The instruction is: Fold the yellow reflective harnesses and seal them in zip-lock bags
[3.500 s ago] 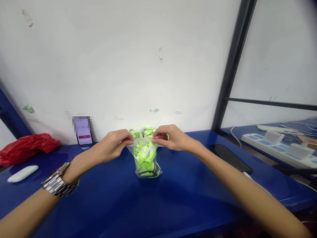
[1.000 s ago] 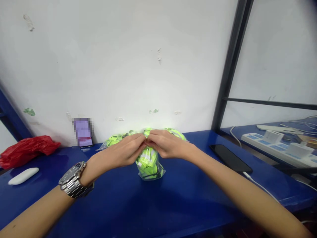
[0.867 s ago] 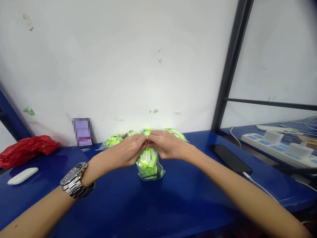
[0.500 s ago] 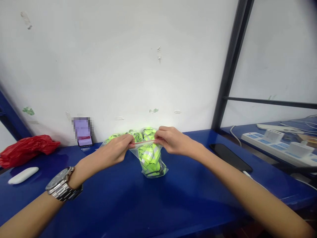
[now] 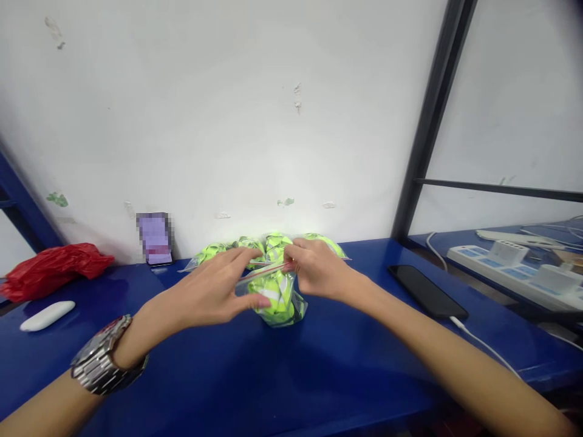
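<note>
A clear zip bag [image 5: 276,297] holding folded neon-yellow fabric with silvery strips stands on the blue table in front of me. My right hand [image 5: 319,267] pinches the red-lined top edge of this bag at its right end. My left hand [image 5: 218,285] is at the bag's left side, thumb and fingers apart, with the thumb in front of the bag; whether it touches the plastic I cannot tell. Behind, along the wall, lie several similar bags of neon-yellow fabric [image 5: 212,252], partly covered by my hands.
On the left are a red plastic bag [image 5: 59,267], a white oval case [image 5: 48,315] and a phone [image 5: 155,240] leaning on the wall. On the right lie a black phone [image 5: 428,291] with a white cable and a power strip [image 5: 514,273] with plugs. A dark metal post [image 5: 432,121] rises behind.
My left hand has let go of the bag's top edge and opened, its thumb now lower. The bag's left top corner has dropped. My right hand keeps its pinch.
</note>
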The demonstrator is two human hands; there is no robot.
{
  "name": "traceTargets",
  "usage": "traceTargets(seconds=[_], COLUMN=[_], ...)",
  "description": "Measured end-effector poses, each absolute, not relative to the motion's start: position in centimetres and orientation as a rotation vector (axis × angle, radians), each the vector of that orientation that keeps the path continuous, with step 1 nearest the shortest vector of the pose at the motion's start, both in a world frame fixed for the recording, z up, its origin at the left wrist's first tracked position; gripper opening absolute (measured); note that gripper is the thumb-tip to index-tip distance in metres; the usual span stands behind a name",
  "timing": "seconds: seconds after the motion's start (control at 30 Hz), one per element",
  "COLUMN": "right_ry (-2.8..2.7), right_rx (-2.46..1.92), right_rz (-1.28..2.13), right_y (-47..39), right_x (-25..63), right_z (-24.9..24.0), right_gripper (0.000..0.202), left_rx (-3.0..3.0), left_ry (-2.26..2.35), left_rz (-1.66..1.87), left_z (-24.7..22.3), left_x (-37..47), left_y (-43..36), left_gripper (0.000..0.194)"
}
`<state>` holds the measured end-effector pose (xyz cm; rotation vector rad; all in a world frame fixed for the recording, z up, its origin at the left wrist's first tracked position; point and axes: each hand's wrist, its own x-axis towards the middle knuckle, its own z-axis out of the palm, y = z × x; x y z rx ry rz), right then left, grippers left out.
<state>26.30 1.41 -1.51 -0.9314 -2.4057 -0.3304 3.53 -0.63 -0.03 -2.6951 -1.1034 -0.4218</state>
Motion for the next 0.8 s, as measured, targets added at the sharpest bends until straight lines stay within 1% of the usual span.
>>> traceTargets(seconds=[0.03, 0.07, 0.17, 0.23, 0.3, 0.37, 0.47, 0.57, 0.67, 0.8], right_ry=[-2.408, -2.407, -2.436, -2.431, -2.388, -2.364, -2.444, -2.440, -2.437, -2.463], right_rx=[-0.882, -0.825, -0.589, -0.465, -0.451, -0.529, -0.698, -0.785, -0.808, -0.856], right_rz=[-0.308, -0.278, -0.049, 0.187, 0.301, 0.165, -0.328, -0.634, -0.788, -0.796], right_y=[1.0, 0.6, 0.2, 0.8, 2.1, 3.8, 6.3, 8.0, 9.1, 9.6], right_x=[25.9, 25.5, 24.8, 24.4, 23.7, 22.3, 18.8, 14.7, 11.4, 9.2], right_z=[-1.4, -1.2, -0.6, -0.5, -1.0, -1.9, -3.7, -5.2, -6.1, -6.3], right_gripper=[0.009, 0.008, 0.008, 0.015, 0.024, 0.028, 0.018, 0.020, 0.022, 0.022], left_rx=[-2.718, -2.743, -2.757, -2.670, -2.511, -2.340, -2.167, -2.072, -2.049, -2.103], left_ry=[-1.103, -1.107, -1.107, -1.067, -0.984, -0.905, -0.811, -0.808, -0.893, -0.895], left_rz=[-0.379, -0.330, -0.240, -0.244, -0.268, -0.232, -0.161, -0.220, -0.295, -0.275], left_z=[-0.2, -0.4, -1.2, -1.9, -2.8, -3.9, -6.1, -8.3, -9.5, -9.4], left_x=[3.7, 3.8, 3.1, 1.7, -0.4, -2.6, -5.5, -7.0, -7.8, -8.9], left_y=[-1.2, -1.7, -3.0, -3.7, -4.5, -5.4, -7.0, -8.5, -9.4, -8.8], left_gripper=[0.060, 0.060, 0.048, 0.051, 0.056, 0.050, 0.047, 0.045, 0.041, 0.043])
